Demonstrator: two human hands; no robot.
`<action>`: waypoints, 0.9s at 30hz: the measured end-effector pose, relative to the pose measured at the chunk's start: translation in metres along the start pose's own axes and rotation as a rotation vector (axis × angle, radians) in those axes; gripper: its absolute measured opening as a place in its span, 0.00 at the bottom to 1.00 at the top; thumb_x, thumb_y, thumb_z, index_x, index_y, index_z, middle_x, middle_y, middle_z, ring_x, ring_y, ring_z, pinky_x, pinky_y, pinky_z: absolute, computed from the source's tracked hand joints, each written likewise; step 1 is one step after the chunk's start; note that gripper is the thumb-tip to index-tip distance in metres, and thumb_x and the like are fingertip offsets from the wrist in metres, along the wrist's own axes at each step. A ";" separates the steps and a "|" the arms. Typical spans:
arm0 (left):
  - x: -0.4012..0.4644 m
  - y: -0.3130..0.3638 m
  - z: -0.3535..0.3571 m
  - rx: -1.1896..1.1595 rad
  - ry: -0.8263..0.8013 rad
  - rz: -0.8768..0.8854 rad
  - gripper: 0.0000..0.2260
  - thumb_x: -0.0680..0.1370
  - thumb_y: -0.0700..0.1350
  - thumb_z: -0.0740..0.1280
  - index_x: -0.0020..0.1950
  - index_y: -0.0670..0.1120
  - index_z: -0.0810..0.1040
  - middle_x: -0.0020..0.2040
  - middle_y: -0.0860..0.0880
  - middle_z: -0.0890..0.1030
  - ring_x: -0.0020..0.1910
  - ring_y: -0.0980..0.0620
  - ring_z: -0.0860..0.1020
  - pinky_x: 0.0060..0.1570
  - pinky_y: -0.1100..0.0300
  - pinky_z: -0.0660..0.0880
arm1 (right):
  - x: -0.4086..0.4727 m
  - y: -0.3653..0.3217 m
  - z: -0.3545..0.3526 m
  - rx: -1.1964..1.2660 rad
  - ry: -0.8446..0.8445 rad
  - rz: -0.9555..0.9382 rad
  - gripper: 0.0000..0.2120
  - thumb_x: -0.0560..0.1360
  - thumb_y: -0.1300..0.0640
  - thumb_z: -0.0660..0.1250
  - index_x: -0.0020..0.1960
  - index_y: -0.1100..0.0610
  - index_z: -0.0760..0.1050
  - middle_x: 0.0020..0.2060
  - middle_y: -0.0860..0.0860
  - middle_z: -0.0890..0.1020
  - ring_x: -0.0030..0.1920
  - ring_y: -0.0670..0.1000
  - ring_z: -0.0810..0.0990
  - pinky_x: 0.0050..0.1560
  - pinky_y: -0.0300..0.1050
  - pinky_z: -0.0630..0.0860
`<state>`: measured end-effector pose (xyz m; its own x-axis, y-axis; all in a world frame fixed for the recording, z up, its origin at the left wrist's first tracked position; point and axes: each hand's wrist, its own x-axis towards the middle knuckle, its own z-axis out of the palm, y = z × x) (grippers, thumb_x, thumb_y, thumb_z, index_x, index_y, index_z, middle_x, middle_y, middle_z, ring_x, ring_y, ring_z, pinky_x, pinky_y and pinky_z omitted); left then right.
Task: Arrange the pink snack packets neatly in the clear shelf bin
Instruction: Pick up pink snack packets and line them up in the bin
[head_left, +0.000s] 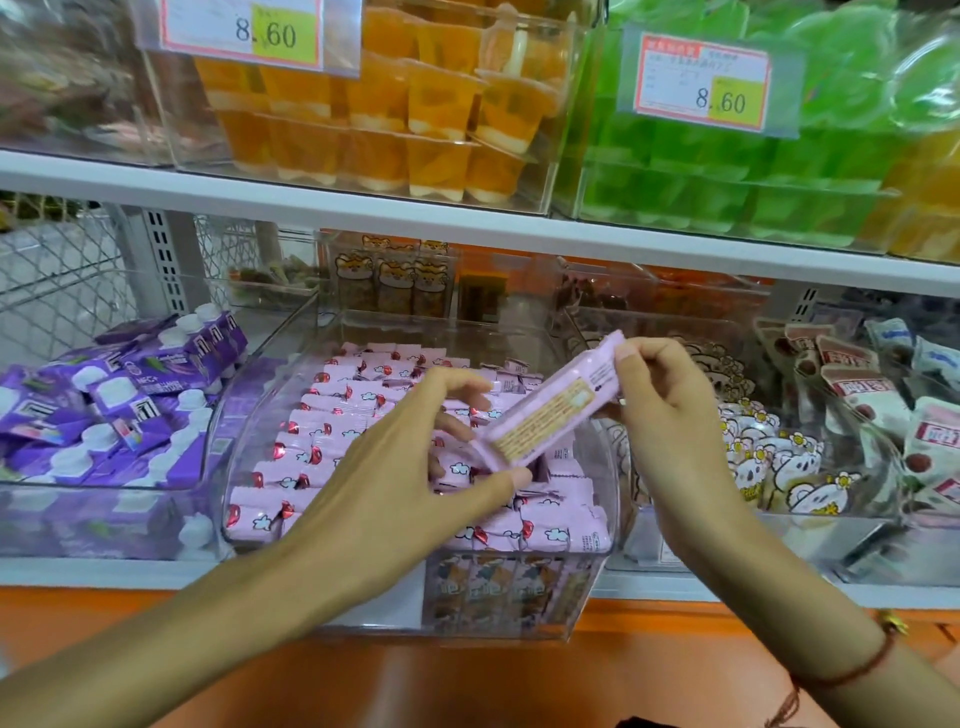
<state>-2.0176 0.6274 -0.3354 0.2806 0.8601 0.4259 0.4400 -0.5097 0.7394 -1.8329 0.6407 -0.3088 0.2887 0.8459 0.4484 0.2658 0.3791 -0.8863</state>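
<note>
you can read "8.60" on the white-and-yellow price tag (240, 32) over the orange jelly cups, and "8.60" again on the red-bordered price tag (705, 83) over the green ones; other print is too blurred.

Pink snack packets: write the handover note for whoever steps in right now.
Left hand: pinches the lower end of one pink packet, thumb under, fingers above.
Right hand: grip on the packet's upper end; the packet is held tilted, printed back up, above the clear bin.
Done: rows of pink packets lie lined up along the bin's left side.
Left: packets on the bin's right side lie looser; place the held one in a row, then straighten those.
Neighbours: purple pouches in the bin to the left.
</note>
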 end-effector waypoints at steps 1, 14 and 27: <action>0.000 0.001 0.001 -0.016 -0.022 0.015 0.22 0.65 0.67 0.66 0.57 0.67 0.67 0.53 0.68 0.75 0.45 0.62 0.76 0.37 0.66 0.75 | -0.002 0.000 0.002 0.006 -0.025 0.017 0.08 0.80 0.57 0.57 0.45 0.56 0.73 0.37 0.52 0.78 0.41 0.53 0.78 0.54 0.58 0.77; 0.012 0.006 -0.011 -0.350 0.069 -0.358 0.20 0.66 0.68 0.59 0.39 0.56 0.83 0.28 0.52 0.80 0.28 0.60 0.75 0.29 0.67 0.72 | -0.009 -0.010 -0.005 -0.641 -0.484 -0.655 0.27 0.73 0.47 0.66 0.70 0.49 0.67 0.68 0.45 0.68 0.70 0.47 0.62 0.71 0.50 0.58; 0.005 -0.011 -0.003 0.015 0.065 -0.088 0.06 0.79 0.50 0.61 0.48 0.60 0.76 0.42 0.60 0.80 0.37 0.55 0.79 0.36 0.57 0.77 | 0.003 0.001 -0.001 0.046 -0.396 0.076 0.17 0.70 0.50 0.68 0.55 0.57 0.76 0.46 0.54 0.82 0.42 0.43 0.81 0.44 0.35 0.77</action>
<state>-2.0232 0.6373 -0.3399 0.1849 0.9006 0.3933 0.4736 -0.4323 0.7673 -1.8306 0.6431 -0.3081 -0.0728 0.9477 0.3107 0.2138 0.3191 -0.9233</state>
